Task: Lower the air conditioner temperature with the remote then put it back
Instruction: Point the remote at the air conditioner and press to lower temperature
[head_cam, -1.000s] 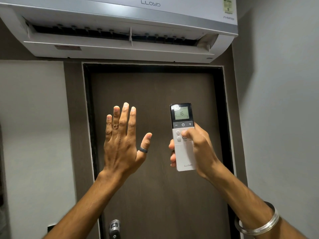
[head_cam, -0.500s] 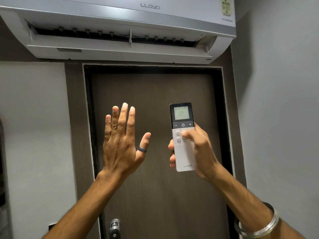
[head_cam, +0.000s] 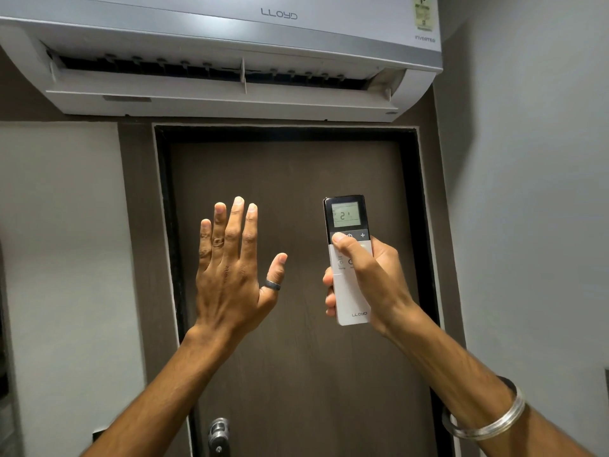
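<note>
A white air conditioner (head_cam: 230,44) hangs on the wall above a dark door, its flap open. My right hand (head_cam: 372,285) holds a slim white remote (head_cam: 349,291) upright in front of the door. The thumb rests on the minus button at the left, just under the small screen. The screen reads about 21. My left hand (head_cam: 230,268) is raised beside it, palm away from me, fingers straight and apart, holding nothing. A dark ring sits on its thumb.
The brown door (head_cam: 296,374) with a black frame fills the middle, its metal handle (head_cam: 218,433) low down. Grey walls stand on both sides, the right one close to my right arm. A metal bangle (head_cam: 487,423) circles my right wrist.
My right thumb has slid up from the lower round buttons to the minus button. The screen went from 16 to 22 to about 21. My left hand stayed raised.
</note>
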The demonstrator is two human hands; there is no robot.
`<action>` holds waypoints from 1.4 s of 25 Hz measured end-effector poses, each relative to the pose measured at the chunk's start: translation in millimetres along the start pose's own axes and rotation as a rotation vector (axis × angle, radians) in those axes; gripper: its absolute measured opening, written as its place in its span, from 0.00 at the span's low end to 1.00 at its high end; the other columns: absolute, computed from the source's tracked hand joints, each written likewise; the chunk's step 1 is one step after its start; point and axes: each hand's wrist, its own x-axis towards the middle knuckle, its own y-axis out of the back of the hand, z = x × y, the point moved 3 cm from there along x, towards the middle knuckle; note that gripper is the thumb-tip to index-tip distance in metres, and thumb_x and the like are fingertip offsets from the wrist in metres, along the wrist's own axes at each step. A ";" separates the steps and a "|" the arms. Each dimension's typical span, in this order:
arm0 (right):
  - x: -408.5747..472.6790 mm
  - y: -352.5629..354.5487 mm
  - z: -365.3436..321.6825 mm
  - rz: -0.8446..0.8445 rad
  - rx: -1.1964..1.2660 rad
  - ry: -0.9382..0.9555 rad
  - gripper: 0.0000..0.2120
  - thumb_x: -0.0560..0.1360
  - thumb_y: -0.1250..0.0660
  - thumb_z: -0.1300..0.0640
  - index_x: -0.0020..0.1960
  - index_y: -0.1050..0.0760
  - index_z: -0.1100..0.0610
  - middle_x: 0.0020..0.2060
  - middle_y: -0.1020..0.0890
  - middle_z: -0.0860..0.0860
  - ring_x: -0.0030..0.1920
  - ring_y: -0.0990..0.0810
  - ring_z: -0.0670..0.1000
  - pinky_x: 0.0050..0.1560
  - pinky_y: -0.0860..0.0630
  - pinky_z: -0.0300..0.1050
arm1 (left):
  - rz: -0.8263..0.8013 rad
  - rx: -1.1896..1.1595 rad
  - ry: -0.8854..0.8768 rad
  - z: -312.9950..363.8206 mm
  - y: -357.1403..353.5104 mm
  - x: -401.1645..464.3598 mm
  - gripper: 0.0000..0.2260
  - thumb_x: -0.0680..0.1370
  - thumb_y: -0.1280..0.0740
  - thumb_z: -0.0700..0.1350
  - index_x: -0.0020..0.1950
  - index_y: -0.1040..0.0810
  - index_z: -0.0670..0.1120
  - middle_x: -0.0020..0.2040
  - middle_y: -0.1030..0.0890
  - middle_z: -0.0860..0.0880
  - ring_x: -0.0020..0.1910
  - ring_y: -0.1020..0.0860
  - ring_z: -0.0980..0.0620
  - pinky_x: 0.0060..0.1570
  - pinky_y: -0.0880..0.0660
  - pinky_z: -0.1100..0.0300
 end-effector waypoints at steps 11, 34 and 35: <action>-0.2 4.2 -0.4 -0.013 -0.039 0.002 0.12 0.83 0.29 0.48 0.47 0.25 0.55 0.30 0.16 0.58 0.22 0.19 0.58 0.26 0.17 0.51 | 0.006 -0.010 -0.005 1.0 -3.5 0.1 0.36 0.82 0.42 0.61 0.84 0.42 0.41 0.85 0.45 0.40 0.85 0.51 0.40 0.84 0.54 0.42; 1.7 4.5 -1.5 0.021 -0.075 0.024 0.12 0.83 0.30 0.49 0.46 0.25 0.56 0.32 0.17 0.61 0.23 0.20 0.59 0.24 0.18 0.51 | -0.005 -0.019 -0.003 2.5 -6.4 2.3 0.36 0.82 0.42 0.61 0.84 0.42 0.40 0.85 0.45 0.39 0.85 0.50 0.39 0.84 0.55 0.43; 1.8 4.5 -1.5 0.022 -0.073 0.023 0.12 0.83 0.30 0.49 0.46 0.25 0.56 0.32 0.17 0.61 0.23 0.20 0.58 0.24 0.18 0.51 | -0.003 -0.019 -0.002 2.0 -6.3 2.1 0.36 0.82 0.42 0.61 0.84 0.42 0.40 0.85 0.45 0.39 0.85 0.50 0.39 0.84 0.55 0.42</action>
